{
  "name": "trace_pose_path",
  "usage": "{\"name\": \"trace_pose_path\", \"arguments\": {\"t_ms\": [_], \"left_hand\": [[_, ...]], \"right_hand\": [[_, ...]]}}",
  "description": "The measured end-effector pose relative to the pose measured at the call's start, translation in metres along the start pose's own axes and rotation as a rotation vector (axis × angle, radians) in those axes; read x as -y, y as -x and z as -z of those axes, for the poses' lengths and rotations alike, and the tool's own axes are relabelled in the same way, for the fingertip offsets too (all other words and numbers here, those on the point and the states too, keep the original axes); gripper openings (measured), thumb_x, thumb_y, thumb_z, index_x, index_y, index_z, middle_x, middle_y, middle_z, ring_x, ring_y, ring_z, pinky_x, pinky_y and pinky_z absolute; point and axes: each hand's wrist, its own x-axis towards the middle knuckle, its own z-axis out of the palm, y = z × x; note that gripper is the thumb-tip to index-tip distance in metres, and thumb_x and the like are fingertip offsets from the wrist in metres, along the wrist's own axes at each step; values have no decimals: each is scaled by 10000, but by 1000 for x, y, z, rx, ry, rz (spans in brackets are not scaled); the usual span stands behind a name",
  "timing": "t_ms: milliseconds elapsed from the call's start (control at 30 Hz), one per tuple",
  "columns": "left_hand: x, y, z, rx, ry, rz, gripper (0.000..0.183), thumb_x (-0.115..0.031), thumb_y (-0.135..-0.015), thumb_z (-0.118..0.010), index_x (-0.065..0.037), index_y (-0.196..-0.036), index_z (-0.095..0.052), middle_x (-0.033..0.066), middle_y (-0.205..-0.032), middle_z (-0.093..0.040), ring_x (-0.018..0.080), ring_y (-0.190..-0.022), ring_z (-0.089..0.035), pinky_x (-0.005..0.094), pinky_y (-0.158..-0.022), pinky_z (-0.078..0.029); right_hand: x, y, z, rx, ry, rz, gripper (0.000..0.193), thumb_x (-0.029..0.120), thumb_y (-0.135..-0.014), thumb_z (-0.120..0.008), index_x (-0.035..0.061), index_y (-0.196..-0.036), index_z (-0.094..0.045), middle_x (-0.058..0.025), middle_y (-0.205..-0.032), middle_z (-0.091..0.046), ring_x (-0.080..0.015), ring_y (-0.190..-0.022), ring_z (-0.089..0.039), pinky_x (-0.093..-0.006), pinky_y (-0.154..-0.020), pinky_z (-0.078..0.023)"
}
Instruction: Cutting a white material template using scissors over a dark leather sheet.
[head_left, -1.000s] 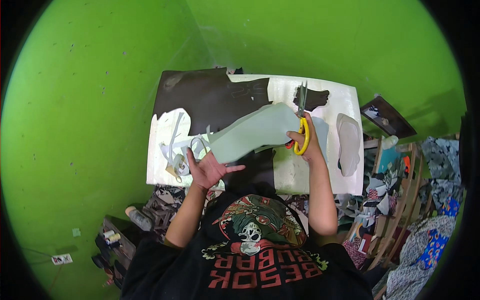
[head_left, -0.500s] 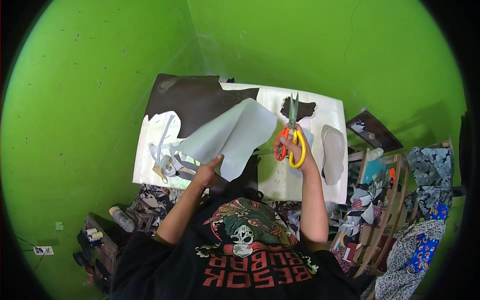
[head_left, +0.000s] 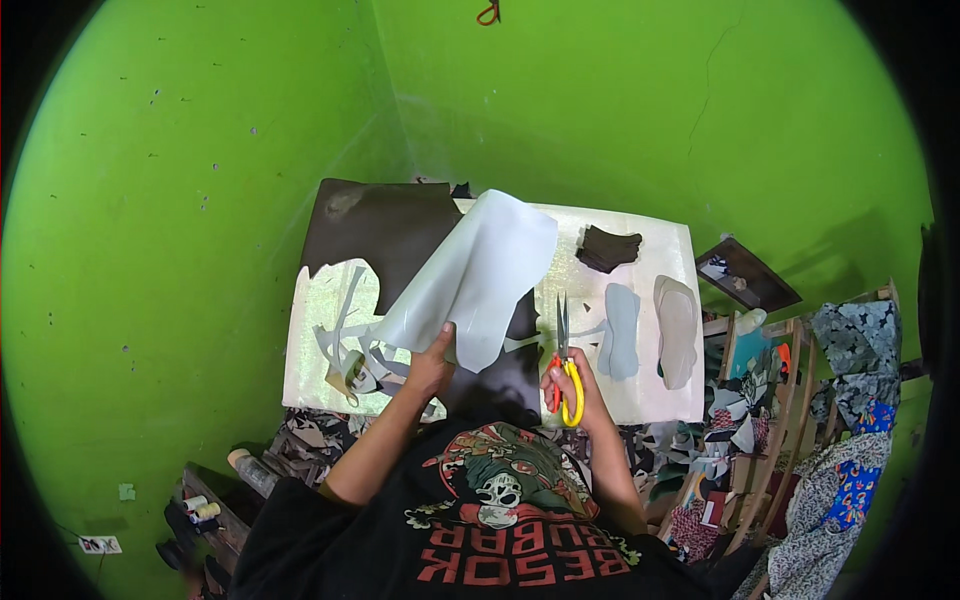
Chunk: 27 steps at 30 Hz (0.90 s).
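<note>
My left hand (head_left: 430,373) holds the pale sheet (head_left: 482,270) above the table (head_left: 664,246), its long axis slanting away rightward, while my right hand (head_left: 586,388) grips scissors (head_left: 562,332), apart, to its right

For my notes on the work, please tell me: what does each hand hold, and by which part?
The left hand holds the pale sheet by its near edge, thumb on top. The right hand holds the scissors by their red and yellow handles.

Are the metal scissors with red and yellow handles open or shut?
Slightly open: the scissors in the right hand show a narrow gap between blade tips.
</note>
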Motion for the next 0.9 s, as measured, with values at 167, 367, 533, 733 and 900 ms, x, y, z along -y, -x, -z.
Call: {"name": "trace_pose_path", "arguments": {"t_ms": [167, 367, 533, 733, 900], "left_hand": [[-23, -3, -21, -21, 132, -9, 554, -139, -961, -637, -77, -1447, -379, 103, -1381, -511, 277, -1279, -517, 449, -1095, -420], [-56, -12, -67, 126, 242, -49, 569, -177, -1001, -587, -88, -1498, -322, 91, -1453, -456, 245, -1337, -462, 430, -1139, -362], [-61, -19, -89, 137, 156, -156, 506, -193, -1014, -556, -45, -1459, -367, 122, -1411, -493, 253, -1302, -491, 428, -1111, -386], [-66, -17, -104, -4, -362, -235, 513, -290, -1033, -527, 40, -1413, -429, 156, -1405, -505, 262, -1286, -479, 361, -1109, -338], [-67, -7, -117, -51, -427, -268, 550, -321, -1014, -555, 51, -1404, -444, 172, -1400, -514, 271, -1291, -479, 361, -1114, -326]], "right_hand": [[1, 9, -11, 80, 86, -36, 353, 219, -1003, -569, 78, -1262, -374, -88, -861, -594, -137, -636, -568, -272, -561, -477], [25, 15, -47, 179, 99, 110, 547, 299, -946, -645, 71, -1327, -324, -115, -999, -576, -136, -757, -558, -278, -714, -485], [57, 18, -71, 231, 51, 153, 599, 396, -941, -648, 70, -1327, -326, -119, -991, -577, -141, -749, -561, -275, -698, -480], [67, 23, -79, 199, 26, 191, 594, 407, -949, -635, 68, -1322, -320, -114, -968, -563, -143, -733, -554, -276, -668, -478], [63, 18, -90, 141, 113, 274, 393, 220, -1001, -540, 69, -1294, -325, -81, -913, -529, -99, -680, -500, -239, -615, -456]]}}
